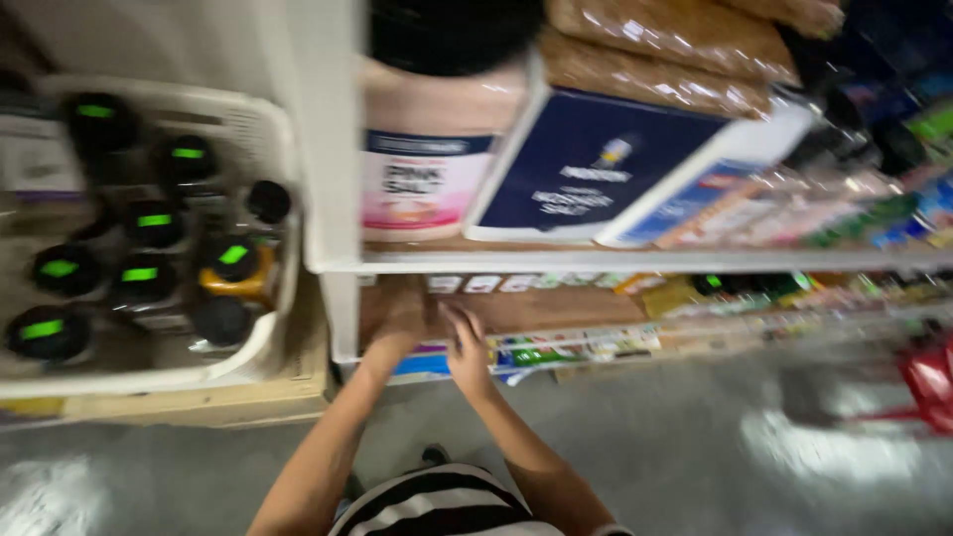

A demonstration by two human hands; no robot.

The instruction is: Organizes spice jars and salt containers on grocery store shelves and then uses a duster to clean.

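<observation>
Both hands reach under the upper shelf (635,260) to a brown cardboard box (516,310) on the lower shelf. Left hand (400,323) lies on the box's left end, fingers blurred; can't tell if it grips or just rests. Right hand (467,347) is just beside it, at the box's front edge, fingers bent; grip not clear either, too much blur.

Above, on the upper shelf: a pink salt jar (427,169) w/ dark lid, touching a dark blue carton (596,169) tilted to its right, clear bags of brown stuff (655,60) stacked on top. To the left, a white basket (268,129) holds dark bottles (144,278) w/ green cap marks. Grey floor (645,447) below; a red thing (931,382) at far right. Striped shirt (437,506) at bottom edge.
</observation>
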